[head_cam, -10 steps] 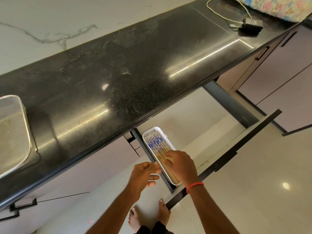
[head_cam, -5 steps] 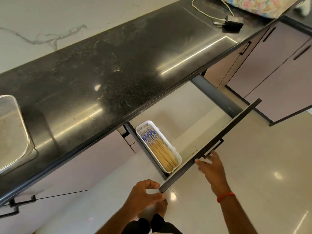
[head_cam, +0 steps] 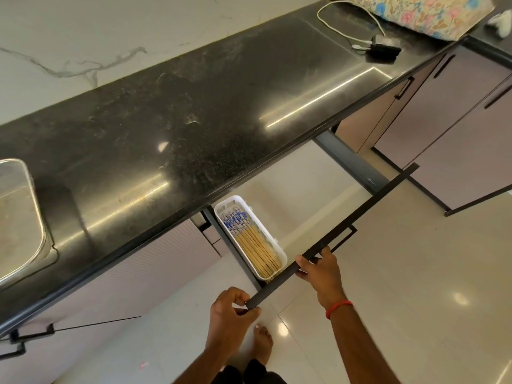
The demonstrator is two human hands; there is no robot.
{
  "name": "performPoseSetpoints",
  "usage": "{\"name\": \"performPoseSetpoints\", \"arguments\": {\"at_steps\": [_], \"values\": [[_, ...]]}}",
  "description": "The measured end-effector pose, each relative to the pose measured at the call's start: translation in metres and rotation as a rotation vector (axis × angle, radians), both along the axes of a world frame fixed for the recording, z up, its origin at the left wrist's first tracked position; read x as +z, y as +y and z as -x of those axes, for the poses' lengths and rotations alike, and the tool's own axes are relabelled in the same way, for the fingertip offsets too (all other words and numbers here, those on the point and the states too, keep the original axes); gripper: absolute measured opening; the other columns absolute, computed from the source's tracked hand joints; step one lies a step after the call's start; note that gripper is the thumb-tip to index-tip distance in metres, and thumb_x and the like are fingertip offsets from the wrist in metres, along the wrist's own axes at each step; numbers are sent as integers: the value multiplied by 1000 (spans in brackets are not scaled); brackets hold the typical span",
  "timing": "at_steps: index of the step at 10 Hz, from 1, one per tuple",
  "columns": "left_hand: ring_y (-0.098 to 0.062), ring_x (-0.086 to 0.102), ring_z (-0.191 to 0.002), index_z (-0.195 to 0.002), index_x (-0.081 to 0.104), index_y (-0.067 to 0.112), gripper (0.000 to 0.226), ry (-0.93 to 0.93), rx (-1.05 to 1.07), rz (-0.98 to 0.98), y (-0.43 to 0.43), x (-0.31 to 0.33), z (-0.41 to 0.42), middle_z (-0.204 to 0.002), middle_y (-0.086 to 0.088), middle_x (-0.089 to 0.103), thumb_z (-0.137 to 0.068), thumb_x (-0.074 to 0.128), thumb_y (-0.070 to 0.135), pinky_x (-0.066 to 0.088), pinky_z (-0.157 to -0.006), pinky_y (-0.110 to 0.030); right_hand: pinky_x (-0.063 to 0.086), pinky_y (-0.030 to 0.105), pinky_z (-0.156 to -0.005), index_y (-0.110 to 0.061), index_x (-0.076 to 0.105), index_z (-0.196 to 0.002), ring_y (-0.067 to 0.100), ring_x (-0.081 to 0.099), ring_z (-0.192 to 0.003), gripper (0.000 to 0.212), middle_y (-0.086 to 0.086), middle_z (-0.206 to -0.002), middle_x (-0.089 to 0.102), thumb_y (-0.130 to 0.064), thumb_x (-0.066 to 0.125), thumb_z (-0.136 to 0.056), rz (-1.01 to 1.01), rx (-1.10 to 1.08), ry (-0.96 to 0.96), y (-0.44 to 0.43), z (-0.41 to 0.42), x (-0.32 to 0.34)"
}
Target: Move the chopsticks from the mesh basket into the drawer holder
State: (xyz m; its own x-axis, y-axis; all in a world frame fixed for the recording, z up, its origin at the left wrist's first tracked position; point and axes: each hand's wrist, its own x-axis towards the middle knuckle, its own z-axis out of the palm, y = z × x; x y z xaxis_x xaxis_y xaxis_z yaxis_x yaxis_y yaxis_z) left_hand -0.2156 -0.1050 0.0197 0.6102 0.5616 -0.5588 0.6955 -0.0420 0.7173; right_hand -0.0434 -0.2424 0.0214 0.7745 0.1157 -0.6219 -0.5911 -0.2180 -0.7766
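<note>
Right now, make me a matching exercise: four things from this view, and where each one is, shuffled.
1. chopsticks
2. left hand
3. right hand
4. mesh basket

A. on the counter, far left
B. pinching the drawer front's near corner
C. in the white holder
D. gripping the drawer front beside its handle

Pairs: 1-C, 2-B, 3-D, 4-A

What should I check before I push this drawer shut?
1. Chopsticks lie fully inside the white holder: ok.
2. No chopsticks left in the mesh basket: none in the visible part, rest out of frame: cannot tell.
3. Left hand and right hand both grip the drawer front: ok.
4. Fingers clear of the front's top edge: right hand's wrap over it: not ok.
</note>
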Motion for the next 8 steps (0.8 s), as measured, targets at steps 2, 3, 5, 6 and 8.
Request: {"name": "performPoseSetpoints", "arguments": {"at_steps": [2,3,5,6,8], "values": [[-17,72,-83,-92,65,28,28,-72,155,-23,31,2,-9,-100,3,69,-80,83,12,55,-59,-14,59,43,-89,-11,42,-141,33,60,-118,61,16,-126,60,-1,68,-88,-59,112,55,34,-23,10],[-8,71,-86,-105,62,30,31,-152,247,-21,48,7,-15,-110,9,67,-87,76,9,58,-60,-13,57,35,-87,-12,33,-149,27,64,-113,64,12,-122,64,-6,64,-93,-129,294,145,43,-46,25],[-5,67,-91,-126,57,23,38,-220,319,-27,56,19,-24,-122,10,58,-92,72,19,51,-68,-12,55,35,-93,-20,54,-137,20,66,-111,42,7,-126,66,-24,61,-96,-157,532,28,71,-57,49],[-6,67,-91,-123,59,21,32,-236,328,18,56,21,-27,-124,7,59,-93,70,19,55,-68,-16,56,34,-92,-22,61,-128,19,68,-108,33,6,-119,70,-29,62,-95,-174,579,-6,83,-51,53],[-19,70,-98,-120,64,17,26,-227,316,13,58,30,-30,-121,1,65,-95,68,22,59,-72,-24,57,27,-80,-23,66,-115,15,71,-95,22,6,-108,73,-28,64,-94,-151,603,-41,97,-33,53]]}}
